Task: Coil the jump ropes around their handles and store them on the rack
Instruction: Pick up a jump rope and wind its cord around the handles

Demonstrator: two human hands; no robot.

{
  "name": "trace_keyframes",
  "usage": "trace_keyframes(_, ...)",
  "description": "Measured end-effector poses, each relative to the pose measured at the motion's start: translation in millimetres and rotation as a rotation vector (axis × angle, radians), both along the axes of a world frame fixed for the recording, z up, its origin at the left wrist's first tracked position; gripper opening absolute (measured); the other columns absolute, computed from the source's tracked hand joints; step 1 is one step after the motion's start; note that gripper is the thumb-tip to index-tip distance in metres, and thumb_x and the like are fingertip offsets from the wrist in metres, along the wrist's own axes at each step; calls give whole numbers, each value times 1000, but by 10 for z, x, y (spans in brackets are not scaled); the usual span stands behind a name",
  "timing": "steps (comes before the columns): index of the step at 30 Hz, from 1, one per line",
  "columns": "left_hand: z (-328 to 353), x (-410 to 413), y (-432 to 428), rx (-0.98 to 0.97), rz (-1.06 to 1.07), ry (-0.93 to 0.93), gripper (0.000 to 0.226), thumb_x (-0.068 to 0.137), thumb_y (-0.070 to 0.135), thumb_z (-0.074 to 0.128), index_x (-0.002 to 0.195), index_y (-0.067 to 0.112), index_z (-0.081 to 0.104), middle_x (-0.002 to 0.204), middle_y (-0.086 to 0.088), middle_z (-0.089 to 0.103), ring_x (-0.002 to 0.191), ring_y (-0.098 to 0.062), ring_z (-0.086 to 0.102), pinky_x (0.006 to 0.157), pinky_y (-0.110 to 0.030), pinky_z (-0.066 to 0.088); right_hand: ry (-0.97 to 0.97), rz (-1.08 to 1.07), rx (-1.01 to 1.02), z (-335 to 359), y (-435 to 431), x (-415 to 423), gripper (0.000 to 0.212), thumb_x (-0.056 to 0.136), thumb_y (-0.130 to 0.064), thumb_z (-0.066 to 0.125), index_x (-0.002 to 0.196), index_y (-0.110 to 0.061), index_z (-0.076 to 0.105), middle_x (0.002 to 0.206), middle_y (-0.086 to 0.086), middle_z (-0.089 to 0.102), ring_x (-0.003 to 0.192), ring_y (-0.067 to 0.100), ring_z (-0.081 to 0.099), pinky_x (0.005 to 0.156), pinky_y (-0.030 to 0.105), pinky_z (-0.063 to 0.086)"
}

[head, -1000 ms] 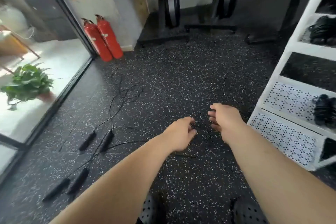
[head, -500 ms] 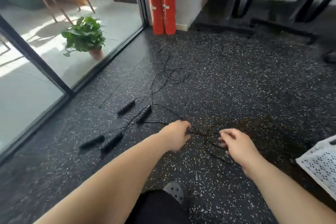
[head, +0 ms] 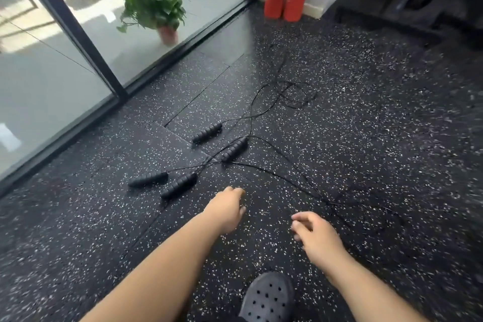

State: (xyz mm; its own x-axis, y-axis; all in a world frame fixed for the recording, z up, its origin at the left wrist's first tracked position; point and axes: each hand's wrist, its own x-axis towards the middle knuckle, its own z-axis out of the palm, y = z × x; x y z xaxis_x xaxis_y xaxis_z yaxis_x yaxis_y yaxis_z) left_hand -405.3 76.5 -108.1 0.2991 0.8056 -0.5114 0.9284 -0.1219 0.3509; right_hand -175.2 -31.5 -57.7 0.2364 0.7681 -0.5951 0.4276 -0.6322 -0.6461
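Four black handles (head: pixel 207 133) lie close together on the speckled floor (head: pixel 366 138), near the glass wall (head: pixel 65 65). Their thin cords (head: pixel 250 112) cross one another just beside the handles, then run out to a loose loop (head: pixel 292 95) farther off. Left hand (head: pixel 227 210): extended toward the nearest handle (head: pixel 179 185), just short of it, fingers loosely curled, gripping nothing. Right hand (head: pixel 317 236): low over the floor, fingers slack, also empty as far as can be seen; one cord passes near it without contact. The rack is out of view. Principal risk: the cords overlap at the crossing, so lifting one handle is likely to drag a second rope with it and tighten the tangle. Mismatched handles could also be paired by mistake, since all four look much alike. Secondary risk: the cords are dark and thin against dark flooring, so they are easily missed or trodden on by the shoe (head: pixel 266 298) close behind the hands, which would snag the coil. If wound slack, the cord may spring off the handles before storage.
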Motion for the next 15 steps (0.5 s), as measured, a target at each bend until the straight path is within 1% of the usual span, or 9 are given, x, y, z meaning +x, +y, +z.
trace_keyframes(2,-128,-118,60,12,27,25,51,108,34,57,155,18,45,145,-9,52,131,-33,55,111,-47,47,-11,40,-8,-100,124,-92,12,108,-31,57,113,-39,65,111,-16,71,98,9,71,82,38,60)
trace_keyframes(5,-323,-280,127,42,69,80,50,107,34,58,153,18,46,145,-8,51,132,-34,51,109,-49,48,-29,114,-23,-252,298,-228,12,109,-33,56,116,-39,64,112,-17,70,99,7,70,78,31,54)
trace_keyframes(7,-444,-388,173,61,104,133,51,106,36,58,152,18,45,145,-7,48,132,-33,49,107,-49,49,-23,145,-31,-355,391,-314,13,109,-32,56,117,-38,64,111,-17,70,97,7,70,77,30,54)
trace_keyframes(9,-551,-500,240,88,137,181,53,105,38,59,152,17,44,146,-8,46,131,-32,48,105,-48,50,-29,177,-41,-442,483,-398,13,109,-32,56,117,-38,64,109,-16,70,93,8,69,72,27,51)
trace_keyframes(12,-694,-688,377,128,176,246,53,105,38,60,150,16,45,149,-8,45,132,-33,48,103,-46,49,-18,203,-50,-576,616,-510,13,109,-33,56,117,-39,64,107,-13,70,90,10,68,70,28,50)
trace_keyframes(15,-844,-874,534,147,200,304,56,103,38,62,151,16,42,151,-9,45,135,-33,48,105,-46,49,14,214,-59,-720,734,-611,13,109,-33,56,117,-38,63,105,-11,71,78,14,67,66,28,52)
